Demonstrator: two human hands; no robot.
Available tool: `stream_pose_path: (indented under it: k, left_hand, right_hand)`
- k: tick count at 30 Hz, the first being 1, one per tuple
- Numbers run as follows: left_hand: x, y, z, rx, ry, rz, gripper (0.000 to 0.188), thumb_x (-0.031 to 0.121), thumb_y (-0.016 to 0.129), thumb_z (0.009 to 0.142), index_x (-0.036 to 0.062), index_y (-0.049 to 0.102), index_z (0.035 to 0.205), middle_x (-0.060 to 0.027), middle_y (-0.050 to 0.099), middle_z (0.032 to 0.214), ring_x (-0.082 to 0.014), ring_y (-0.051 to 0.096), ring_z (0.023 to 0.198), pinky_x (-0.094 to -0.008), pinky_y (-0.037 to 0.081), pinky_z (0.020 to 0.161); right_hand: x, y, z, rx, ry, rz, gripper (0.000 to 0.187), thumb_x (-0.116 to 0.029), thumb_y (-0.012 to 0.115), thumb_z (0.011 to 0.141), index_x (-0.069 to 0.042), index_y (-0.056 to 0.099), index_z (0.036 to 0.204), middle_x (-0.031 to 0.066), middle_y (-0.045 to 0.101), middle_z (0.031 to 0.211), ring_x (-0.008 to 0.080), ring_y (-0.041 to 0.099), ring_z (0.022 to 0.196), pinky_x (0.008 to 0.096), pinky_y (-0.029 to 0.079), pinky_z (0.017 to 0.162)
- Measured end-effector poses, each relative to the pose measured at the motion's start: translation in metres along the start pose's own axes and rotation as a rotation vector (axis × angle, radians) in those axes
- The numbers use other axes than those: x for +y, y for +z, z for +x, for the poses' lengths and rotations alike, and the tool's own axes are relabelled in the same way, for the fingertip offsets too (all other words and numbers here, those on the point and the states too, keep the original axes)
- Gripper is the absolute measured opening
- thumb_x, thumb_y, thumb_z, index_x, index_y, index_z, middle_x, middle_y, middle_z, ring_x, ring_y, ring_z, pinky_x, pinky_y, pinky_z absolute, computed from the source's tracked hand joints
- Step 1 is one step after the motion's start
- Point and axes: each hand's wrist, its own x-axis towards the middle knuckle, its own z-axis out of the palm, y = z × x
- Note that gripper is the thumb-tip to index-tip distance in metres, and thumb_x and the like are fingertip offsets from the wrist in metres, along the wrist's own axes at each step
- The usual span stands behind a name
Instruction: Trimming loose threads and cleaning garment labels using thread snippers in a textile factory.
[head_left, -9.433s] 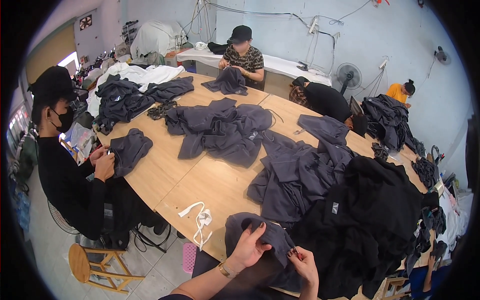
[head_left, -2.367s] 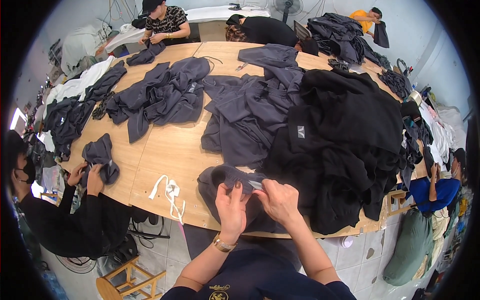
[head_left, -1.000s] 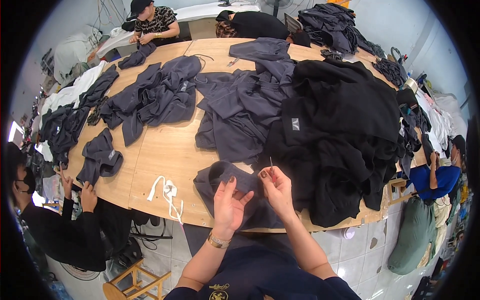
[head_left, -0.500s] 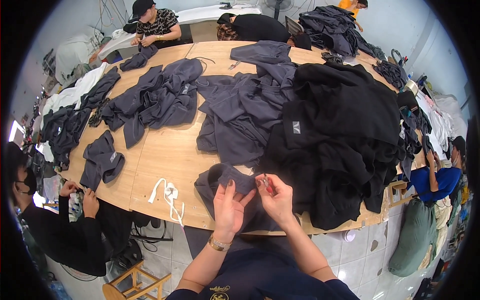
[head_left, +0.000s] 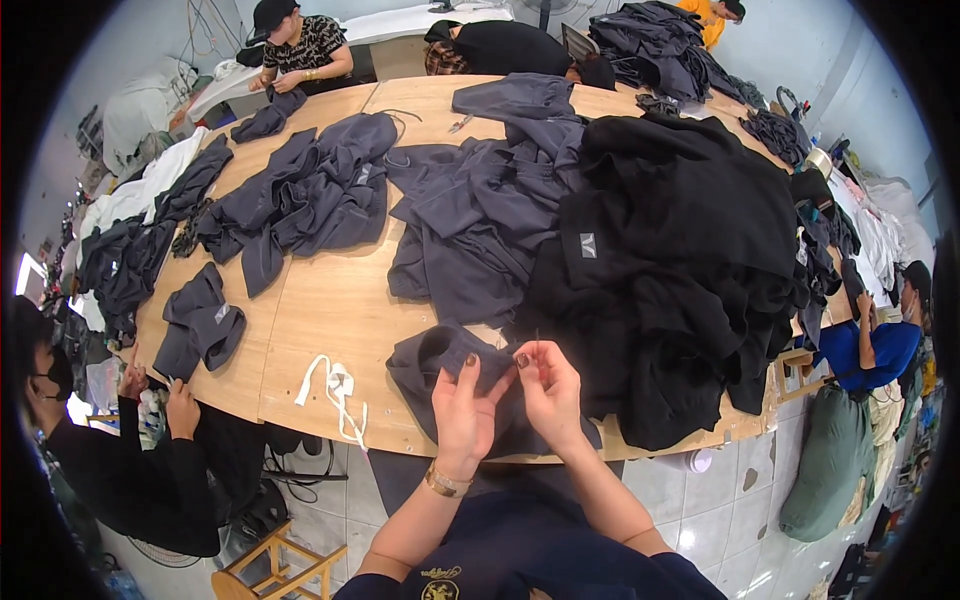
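Right down at lower centre, gripping a fold of the grey garment [head_left: 415,368] with the left hand [head_left: 463,420], fingers clamped on the cloth. Meeting it from just to the right with the right hand [head_left: 551,405], thumb and fingers bunched together at the garment's edge; impossible to tell what, if anything, is pinched there. Note a thin dark sliver [head_left: 537,338] poking up above those fingertips, too small to name.

And here comes the danger: could nick the cloth or the left fingertips with that sliver, if sharp, with both hands this close. Easy to misjudge an edge, too, dark against dark.

Lying on the near edge of the worktop [head_left: 320,330], apparently up against the black pile [head_left: 690,250] at centre right: could snag and drag that along with a hard tug. Watch the white strip [head_left: 338,385] just to the left, reaching the near edge; could get swept off by a careless turn. Could slip lapward as well, given dark cloth [head_left: 395,480] below that edge, perhaps part of the same piece, hard to tell.
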Motion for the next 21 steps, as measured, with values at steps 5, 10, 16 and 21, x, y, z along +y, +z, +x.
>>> stream_pose_path:
  k: [5, 10, 16, 21]
  left_hand:
    - [-0.002, -0.002, 0.0, 0.009, 0.015, -0.013, 0.019, 0.014, 0.05, 0.092, 0.0045, 0.05, 0.109, -0.008, 0.06, 0.105, -0.0169, 0.06, 0.092, -0.0324, 0.051, 0.079]
    - [-0.015, -0.009, 0.0, 0.018, 0.238, 0.19, 0.018, 0.007, 0.052, 0.091, 0.0039, 0.049, 0.108, -0.0062, 0.059, 0.104, -0.0153, 0.057, 0.094, -0.0311, 0.048, 0.083]
    - [-0.011, -0.001, -0.002, 0.029, 0.248, 0.199, 0.021, 0.011, 0.051, 0.092, 0.0042, 0.047, 0.112, -0.0059, 0.059, 0.103, -0.0132, 0.059, 0.088, -0.0278, 0.051, 0.073]
    - [-0.003, -0.002, 0.0, -0.013, 0.062, 0.051, 0.021, 0.016, 0.046, 0.094, 0.0055, 0.047, 0.113, -0.0074, 0.059, 0.106, -0.0194, 0.06, 0.096, -0.0345, 0.052, 0.081]
  right_hand:
    - [0.006, 0.001, -0.006, 0.003, -0.085, -0.203, 0.009, -0.007, 0.057, 0.086, 0.001, 0.058, 0.091, 0.0007, 0.059, 0.069, 0.0023, 0.049, 0.061, 0.0179, 0.039, 0.053]
    - [0.0, 0.008, -0.008, 0.006, -0.211, -0.404, 0.013, -0.001, 0.061, 0.078, 0.002, 0.057, 0.091, 0.0092, 0.062, 0.07, 0.0097, 0.06, 0.062, 0.0235, 0.047, 0.054]
    - [0.008, 0.0, -0.006, -0.009, -0.135, -0.228, 0.007, -0.001, 0.057, 0.081, 0.001, 0.057, 0.088, 0.0024, 0.058, 0.065, 0.006, 0.052, 0.054, 0.0192, 0.041, 0.049]
    - [0.013, -0.008, -0.008, -0.034, 0.238, 0.422, 0.007, -0.009, 0.055, 0.089, -0.002, 0.057, 0.09, -0.004, 0.05, 0.061, -0.0016, 0.036, 0.046, 0.0155, 0.027, 0.042]
